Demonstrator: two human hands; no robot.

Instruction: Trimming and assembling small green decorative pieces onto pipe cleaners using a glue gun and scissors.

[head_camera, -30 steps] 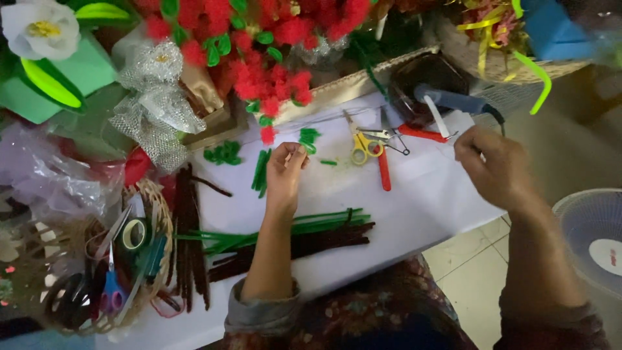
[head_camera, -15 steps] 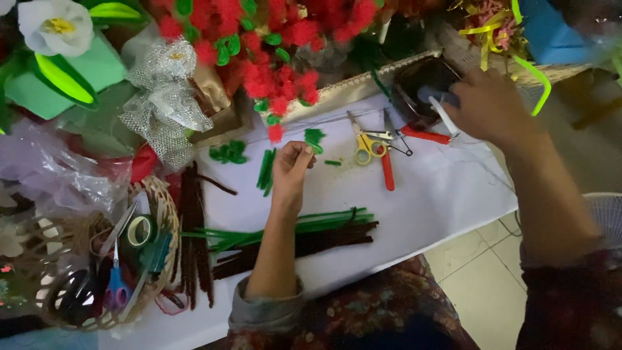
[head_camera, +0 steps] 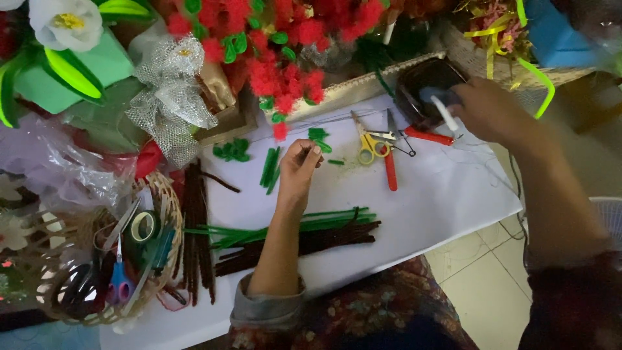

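My left hand (head_camera: 299, 170) rests on the white table cover (head_camera: 447, 194), fingertips pinched together beside small green leaf-shaped pieces (head_camera: 319, 137); whatever they pinch is too small to make out. My right hand (head_camera: 487, 111) reaches to the far right edge and grips a blue glue gun (head_camera: 433, 97) with a white stick in it, next to a dark round container (head_camera: 424, 78). Yellow-handled scissors (head_camera: 369, 144) and red-handled pliers (head_camera: 391, 170) lie between the hands. Green and brown fuzzy stems (head_camera: 304, 230) lie near my left forearm.
Red fuzzy flowers with green leaves (head_camera: 278, 58) crowd the back. A silver mesh bow (head_camera: 170, 97) and a white flower (head_camera: 65, 23) are at left. A wicker basket (head_camera: 172, 214) holds tape and blue scissors. Tiled floor (head_camera: 479, 272) and a white bin (head_camera: 609, 220) lie right.
My right hand moved up and away from the table's middle to the glue gun by the dark container. My left hand stayed in place, still pinched.
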